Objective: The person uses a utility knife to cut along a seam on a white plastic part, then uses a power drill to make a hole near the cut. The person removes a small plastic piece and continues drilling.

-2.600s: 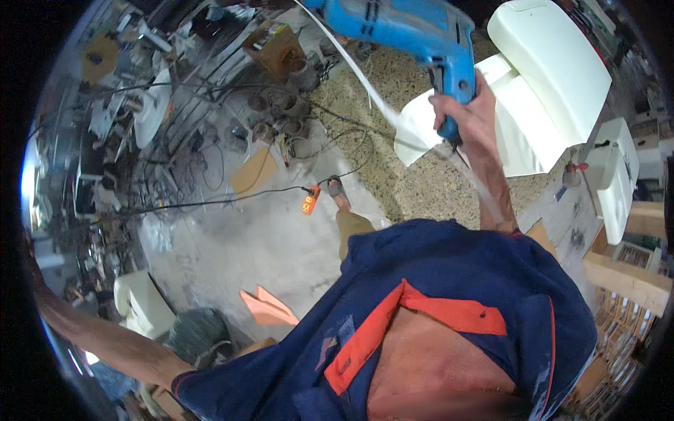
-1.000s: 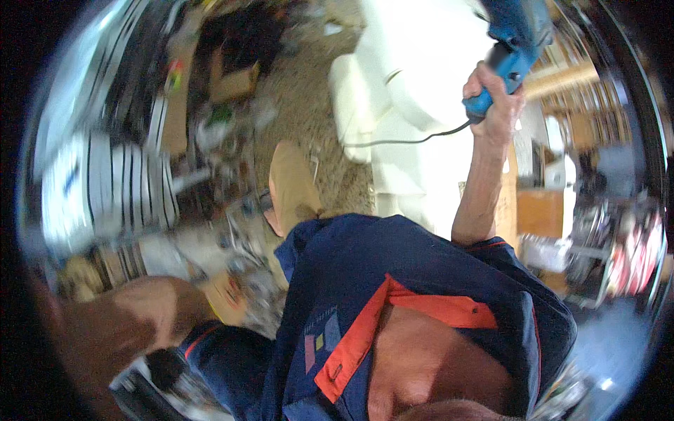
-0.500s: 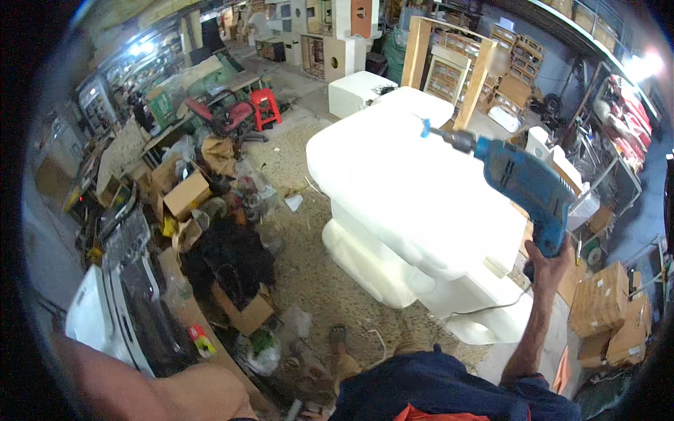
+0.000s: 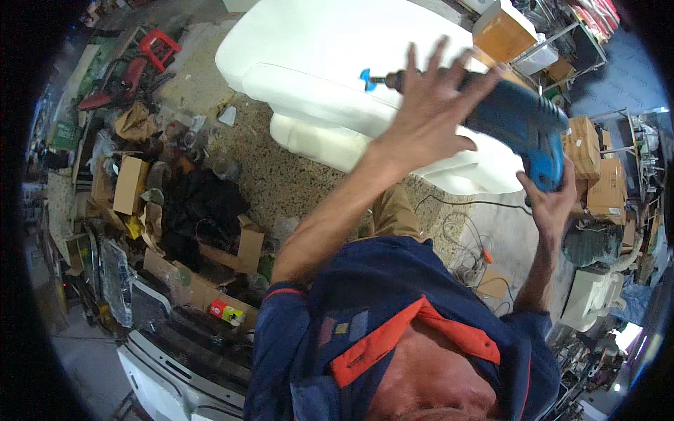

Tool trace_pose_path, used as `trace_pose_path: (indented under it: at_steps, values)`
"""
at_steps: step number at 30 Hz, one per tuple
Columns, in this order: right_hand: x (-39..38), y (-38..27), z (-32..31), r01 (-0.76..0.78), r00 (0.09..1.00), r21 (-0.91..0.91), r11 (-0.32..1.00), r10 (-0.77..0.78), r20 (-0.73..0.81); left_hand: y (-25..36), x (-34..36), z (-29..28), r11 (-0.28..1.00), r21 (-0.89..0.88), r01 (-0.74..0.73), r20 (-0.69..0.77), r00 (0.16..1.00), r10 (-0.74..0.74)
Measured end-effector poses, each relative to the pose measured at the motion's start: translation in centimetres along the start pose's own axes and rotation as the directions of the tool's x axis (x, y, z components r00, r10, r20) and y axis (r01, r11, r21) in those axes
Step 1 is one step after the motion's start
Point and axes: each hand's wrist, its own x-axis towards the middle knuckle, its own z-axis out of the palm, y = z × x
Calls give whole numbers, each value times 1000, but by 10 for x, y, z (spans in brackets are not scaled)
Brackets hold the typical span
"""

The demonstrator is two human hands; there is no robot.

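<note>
My right hand is wrapped round the handle of a blue power drill, held up on the right and pointing left. A dark chuck and thin shaft end in a small bright-blue bladed tip. My left hand is open, its fingers spread in front of the drill's front part; whether it touches the drill I cannot tell. Beyond and below the drill lies a large white smooth moulded piece, its far end cut off by the upper edge. Where the tip stands relative to its surface is unclear.
A dark power cord runs from the drill toward loose cable on the floor. Cardboard boxes stack at the right. Scrap, bags and an open carton crowd the left floor. A red stool stands farther back.
My left arm has swung up from the lower left, bringing its hand to the drill's front. The view has tilted downward, and the white piece now sits higher in it.
</note>
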Motion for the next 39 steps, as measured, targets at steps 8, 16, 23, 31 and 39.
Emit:
trace_pose_path:
  at_steps: [8, 16, 23, 31, 39]
  values:
    - [48, 3, -35, -312, 743, 300, 901, 35, 669, -11, 23, 88, 927, -359, -106, -24, 994, 105]
    - [90, -11, 22, -320, 705, -3, 947, 240, 667, -56, 12, 119, 887, -461, -3, 22, 1000, 15]
    - [110, -44, 66, -576, 651, 131, 807, 356, 670, -208, 1, 83, 678, -646, 350, -74, 855, -513]
    - [78, -86, 110, -754, 600, 209, 622, 524, 604, -306, -59, 158, 912, -217, 348, 680, 724, -115]
    - [75, -93, 127, -754, 593, 169, 635, 546, 592, -322, -48, 171, 884, -355, 306, 674, 738, 15]
